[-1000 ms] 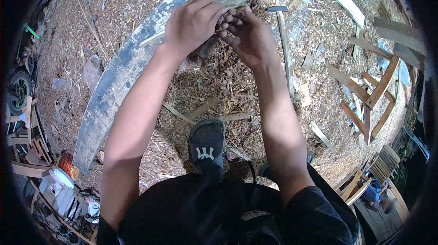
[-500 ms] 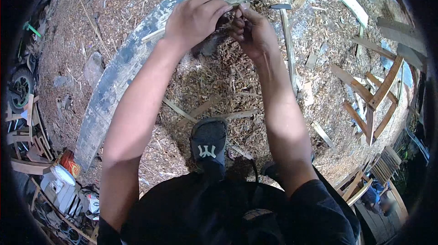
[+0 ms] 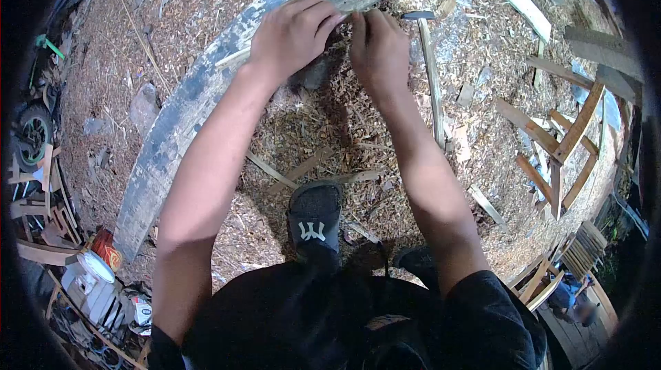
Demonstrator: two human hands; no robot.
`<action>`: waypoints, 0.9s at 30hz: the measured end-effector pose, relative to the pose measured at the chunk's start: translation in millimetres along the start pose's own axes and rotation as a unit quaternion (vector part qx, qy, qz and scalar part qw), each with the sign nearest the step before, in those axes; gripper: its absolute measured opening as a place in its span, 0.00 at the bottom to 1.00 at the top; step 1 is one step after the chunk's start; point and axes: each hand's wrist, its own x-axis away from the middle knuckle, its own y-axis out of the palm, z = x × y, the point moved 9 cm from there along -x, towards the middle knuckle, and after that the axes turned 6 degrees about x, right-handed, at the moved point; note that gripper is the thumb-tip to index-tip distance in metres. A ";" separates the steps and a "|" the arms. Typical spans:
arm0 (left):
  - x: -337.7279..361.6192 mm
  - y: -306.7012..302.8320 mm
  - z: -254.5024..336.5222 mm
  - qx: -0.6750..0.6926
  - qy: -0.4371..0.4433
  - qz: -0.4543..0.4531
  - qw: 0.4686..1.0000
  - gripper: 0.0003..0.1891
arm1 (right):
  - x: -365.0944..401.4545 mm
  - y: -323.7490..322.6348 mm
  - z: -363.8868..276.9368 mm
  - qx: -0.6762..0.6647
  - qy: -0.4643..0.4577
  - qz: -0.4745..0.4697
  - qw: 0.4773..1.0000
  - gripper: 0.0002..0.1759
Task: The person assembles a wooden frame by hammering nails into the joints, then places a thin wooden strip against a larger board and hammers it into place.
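Note:
My left hand (image 3: pixel 292 34) is over the long weathered plank (image 3: pixel 162 156), its fingers curled and thumb pressed toward the fingertips. Close beside it on the right, my right hand (image 3: pixel 377 50) has its fingers pinched together, their tips nearly meeting those of the left. Something small and thin may lie between the two hands, but it is too small to name. A pale wood strip (image 3: pixel 233 59) sticks out by my left wrist. Right of my right hand a hammer (image 3: pixel 430 67) lies on the ground, its dark head at the top.
Wood chips cover the ground (image 3: pixel 330 122). A wooden frame (image 3: pixel 561 150) and loose boards (image 3: pixel 527 8) are at the right. My sandalled foot (image 3: pixel 315 222) is below. A wheel (image 3: pixel 33 136) and a white lid (image 3: pixel 96 267) show at left, a person (image 3: pixel 575 304) at lower right.
My right hand has turned, so that its back now shows and its fingers are drawn together. My left hand has shifted only slightly. The view has moved a little.

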 end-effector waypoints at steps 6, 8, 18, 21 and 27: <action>1.2 -1.6 -0.9 0.017 -0.020 -0.035 0.999 0.10 | -0.8 -1.7 -16.7 0.138 -0.113 0.064 0.982 0.09; -3.6 -4.4 3.2 0.031 -0.032 -0.034 0.998 0.10 | -10.9 -7.9 -23.0 0.162 -0.123 0.059 0.977 0.10; -8.8 12.0 0.2 0.060 -0.254 -0.172 0.950 0.13 | -16.8 -2.3 -23.5 0.217 -0.224 -0.042 0.949 0.05; -8.9 9.4 0.4 0.052 -0.263 -0.158 0.950 0.13 | -15.0 -1.0 -31.1 0.252 -0.275 -0.068 0.925 0.05; -10.0 18.1 -1.5 0.118 -0.313 -0.148 0.931 0.14 | -27.5 -7.6 -13.9 0.208 -0.241 -0.094 0.943 0.05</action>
